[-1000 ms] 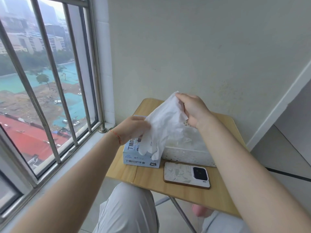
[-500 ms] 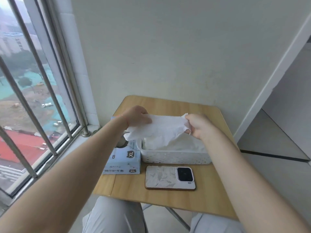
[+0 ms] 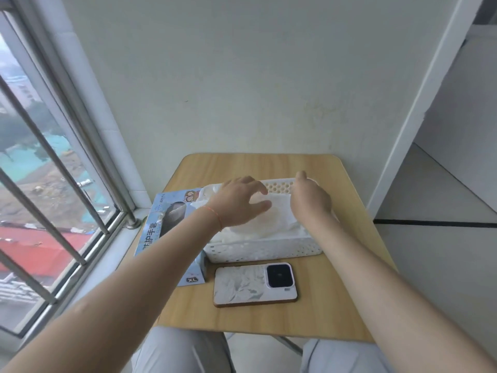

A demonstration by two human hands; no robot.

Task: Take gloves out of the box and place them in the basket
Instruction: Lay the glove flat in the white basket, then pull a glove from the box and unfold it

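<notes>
— How many things do you have on the desk [image 3: 349, 313]?

— One basket [image 3: 269, 250] under your two hands, left hand [image 3: 238, 204] and right hand [image 3: 310, 200]. One glove box [image 3: 164, 232] just left of your left hand. One phone [image 3: 254, 285] nearer you than both hands.

— And gloves [image 3: 269, 222]?

— A white heap in the basket; you cannot count them.
</notes>
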